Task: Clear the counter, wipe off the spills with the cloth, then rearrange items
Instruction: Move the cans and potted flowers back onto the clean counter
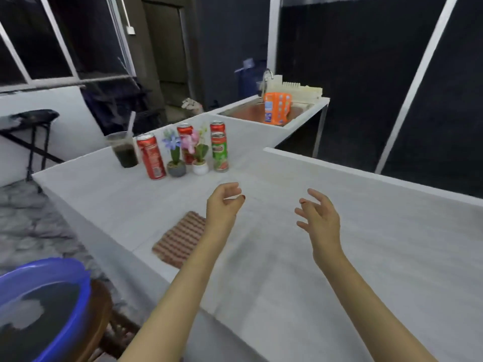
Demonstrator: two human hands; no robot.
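Pale grey marbled stone counter point(339, 244); brown-and-pink checked woven cloth point(180, 237); red aluminium cans point(151, 155); green-labelled tin can point(219, 152); purple and pink flowers in grey and white pots point(176, 168); blue plastic basin point(44, 304); orange carton point(276, 108).

Matt pale counter point(326, 257); ribbed woven cloth point(180, 239) lower left of centre; glossy metal cans point(151, 155); shiny blue plastic basin point(65, 273).
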